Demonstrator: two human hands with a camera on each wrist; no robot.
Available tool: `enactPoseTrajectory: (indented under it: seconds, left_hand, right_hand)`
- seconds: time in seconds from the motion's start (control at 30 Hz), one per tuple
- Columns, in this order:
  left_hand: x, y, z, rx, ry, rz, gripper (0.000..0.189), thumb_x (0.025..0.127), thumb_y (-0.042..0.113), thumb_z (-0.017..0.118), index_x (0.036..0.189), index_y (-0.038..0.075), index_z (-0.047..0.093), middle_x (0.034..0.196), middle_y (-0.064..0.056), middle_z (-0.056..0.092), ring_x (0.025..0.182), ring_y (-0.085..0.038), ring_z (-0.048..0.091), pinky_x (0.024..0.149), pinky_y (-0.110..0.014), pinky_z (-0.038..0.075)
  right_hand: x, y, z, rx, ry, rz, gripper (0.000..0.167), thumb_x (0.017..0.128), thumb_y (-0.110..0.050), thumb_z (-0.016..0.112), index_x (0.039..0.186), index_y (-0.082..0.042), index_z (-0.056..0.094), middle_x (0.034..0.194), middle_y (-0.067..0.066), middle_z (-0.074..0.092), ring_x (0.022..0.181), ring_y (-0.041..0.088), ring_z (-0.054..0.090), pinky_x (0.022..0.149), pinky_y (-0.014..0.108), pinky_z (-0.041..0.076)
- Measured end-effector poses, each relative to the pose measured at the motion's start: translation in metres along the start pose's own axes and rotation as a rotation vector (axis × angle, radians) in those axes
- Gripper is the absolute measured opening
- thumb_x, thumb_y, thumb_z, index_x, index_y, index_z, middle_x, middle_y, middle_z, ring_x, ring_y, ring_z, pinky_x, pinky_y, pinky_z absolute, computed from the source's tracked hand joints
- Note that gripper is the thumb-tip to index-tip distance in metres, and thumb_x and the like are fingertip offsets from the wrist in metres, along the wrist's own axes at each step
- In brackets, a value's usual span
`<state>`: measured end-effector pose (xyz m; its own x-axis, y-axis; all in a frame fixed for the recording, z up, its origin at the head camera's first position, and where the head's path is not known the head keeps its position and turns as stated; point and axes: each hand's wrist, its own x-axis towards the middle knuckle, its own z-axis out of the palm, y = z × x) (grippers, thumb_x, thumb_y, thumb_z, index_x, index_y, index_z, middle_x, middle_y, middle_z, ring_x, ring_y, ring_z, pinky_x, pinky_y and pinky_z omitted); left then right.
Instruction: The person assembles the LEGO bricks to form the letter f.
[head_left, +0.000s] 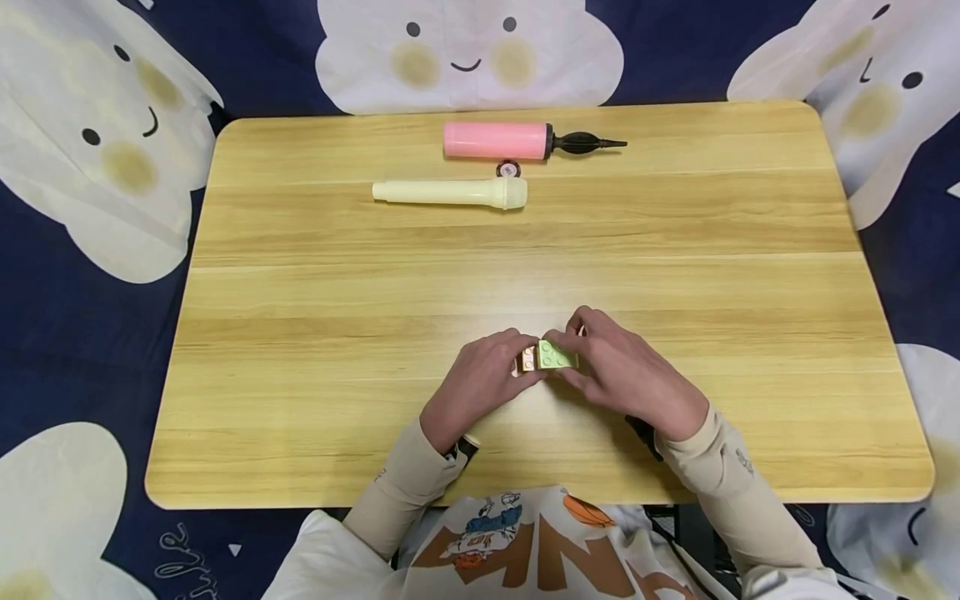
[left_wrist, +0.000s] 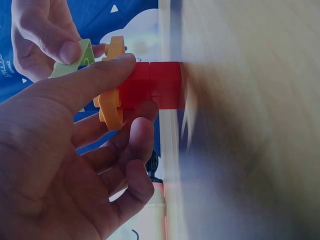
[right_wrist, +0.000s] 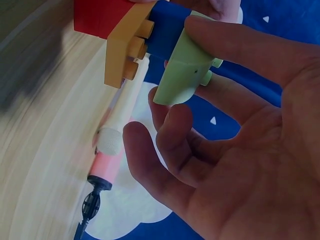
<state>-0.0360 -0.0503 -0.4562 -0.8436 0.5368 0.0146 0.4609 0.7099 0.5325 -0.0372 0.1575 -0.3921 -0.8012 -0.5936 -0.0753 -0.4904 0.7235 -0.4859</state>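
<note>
Near the front middle of the table, both hands meet at a small stack of toy building bricks. At its base are two red bricks [left_wrist: 165, 85], standing right at the tabletop in the left wrist view. My left hand [head_left: 483, 375] grips the red part between thumb and fingers. Above the red is a wider orange brick [right_wrist: 117, 57] with studs showing, then a blue brick [right_wrist: 167, 30]. My right hand [head_left: 626, 367] pinches a light green brick [head_left: 555, 354] against the top of the blue one. Its other fingers curl loosely below the green brick.
A pink hand pump [head_left: 495, 140] with a black nozzle lies at the back of the wooden table [head_left: 300, 292]. In front of it are a cream microphone-shaped thing [head_left: 442, 193] and a small dark-rimmed disc [head_left: 508, 168]. Cloud-patterned blue cloth [head_left: 270, 50] surrounds the table.
</note>
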Motion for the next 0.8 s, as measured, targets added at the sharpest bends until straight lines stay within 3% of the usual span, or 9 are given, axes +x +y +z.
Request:
enactPoseTrajectory:
  seconds: [0.8]
  left_hand:
    - [0.0009,-0.0016,0.0002,-0.011,-0.004,0.006,0.036,0.089,0.036,0.076,0.115,0.012,0.071,0.083,0.007,0.06,0.066,-0.005,0.049,0.056,-0.019,0.041]
  right_hand:
    - [0.0028,0.0024,-0.0008,0.042,-0.049,0.022,0.046,0.086,-0.014,0.08,0.128,-0.001,0.067,0.098,0.005,0.052,0.065,0.01,0.044,0.056,0.025,0.042]
